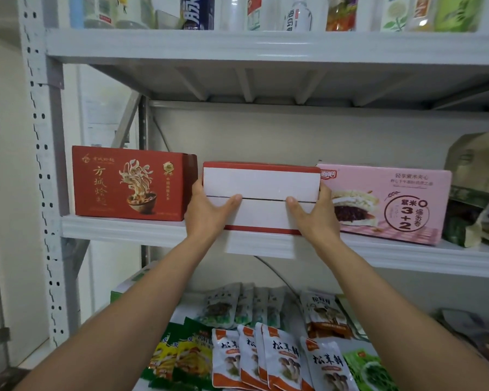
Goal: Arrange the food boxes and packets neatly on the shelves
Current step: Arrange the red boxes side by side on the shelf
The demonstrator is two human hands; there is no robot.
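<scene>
A white box with red edges (261, 187) stands on the middle shelf (119, 227), between a red noodle box (130, 183) on its left and a pink cake box (384, 203) on its right. My left hand (206, 213) grips its left end, thumb laid across the white face. My right hand (316, 214) grips its right end the same way. The box's lower front edge sticks out slightly past the shelf lip. On the shelf below lie several snack packets (274, 354), white-orange, green and yellow.
Drink bottles (297, 15) line the top shelf. A brownish bag (474, 176) and loose packets fill the right end of the middle shelf. The rack's perforated upright (40, 165) runs down the left, with a wall behind it.
</scene>
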